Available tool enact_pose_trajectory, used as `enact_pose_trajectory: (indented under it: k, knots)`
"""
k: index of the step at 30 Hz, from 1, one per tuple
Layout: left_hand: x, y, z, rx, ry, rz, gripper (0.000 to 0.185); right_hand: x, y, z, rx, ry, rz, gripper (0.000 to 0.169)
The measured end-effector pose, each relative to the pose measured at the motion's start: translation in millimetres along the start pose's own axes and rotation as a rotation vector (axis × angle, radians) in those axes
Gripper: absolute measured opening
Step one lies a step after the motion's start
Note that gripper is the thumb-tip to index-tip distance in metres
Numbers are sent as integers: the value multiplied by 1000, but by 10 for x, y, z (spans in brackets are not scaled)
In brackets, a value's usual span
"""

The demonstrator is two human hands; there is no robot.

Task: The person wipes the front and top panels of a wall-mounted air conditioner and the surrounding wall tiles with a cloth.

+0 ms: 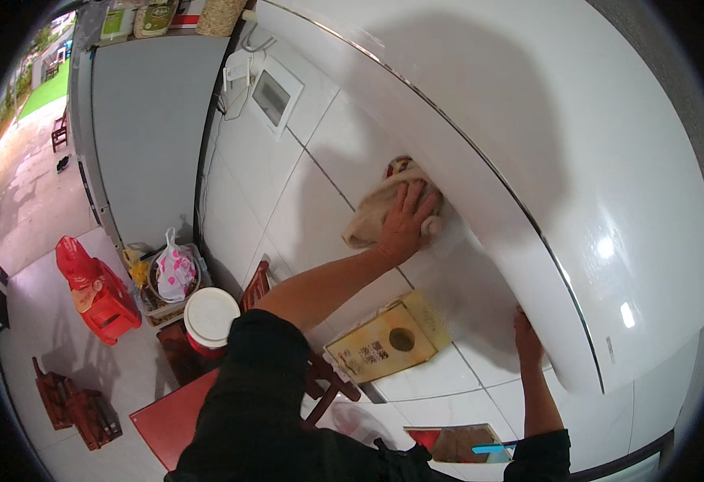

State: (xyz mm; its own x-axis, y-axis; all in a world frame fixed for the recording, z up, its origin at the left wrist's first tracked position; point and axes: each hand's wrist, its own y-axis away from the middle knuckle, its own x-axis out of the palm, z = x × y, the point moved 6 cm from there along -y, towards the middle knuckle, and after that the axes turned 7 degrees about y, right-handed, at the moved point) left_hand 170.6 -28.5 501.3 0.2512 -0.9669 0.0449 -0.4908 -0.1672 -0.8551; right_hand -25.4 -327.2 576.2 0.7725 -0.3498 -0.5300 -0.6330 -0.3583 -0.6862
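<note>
A beige cloth [367, 211] with a dark, colourful patch at its upper end lies against the white tiled wall [303, 211]. My left hand [406, 226] presses it there with spread fingers, some of the cloth bunched by the fingertips. Just beside the cloth runs the curved lower edge of a large glossy white appliance [508, 108], apparently a wall-mounted air conditioner with a chrome strip. At that edge, lower right, my right hand [528, 340] touches the casing. Its fingertips are partly hidden, so its grip is unclear.
A yellow cardboard box [388, 343] sits between my arms. To the left are a white-lidded bucket [212, 316], a red plastic ride-on toy [100, 295], small wooden stools [74, 403] and a red tabletop [174, 419]. A grey door panel [153, 138] stands beside the doorway.
</note>
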Motion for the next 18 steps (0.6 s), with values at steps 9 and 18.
enact_pose_trajectory:
  k: [9,18]
  knots:
    - [-431,-1232,1863,-242,138,-384,68,73,139,-294,417,-390,221,20]
    - [-1025,-802,3170,-435,-57,-335,78,195,144,-433,444,-424,277,19]
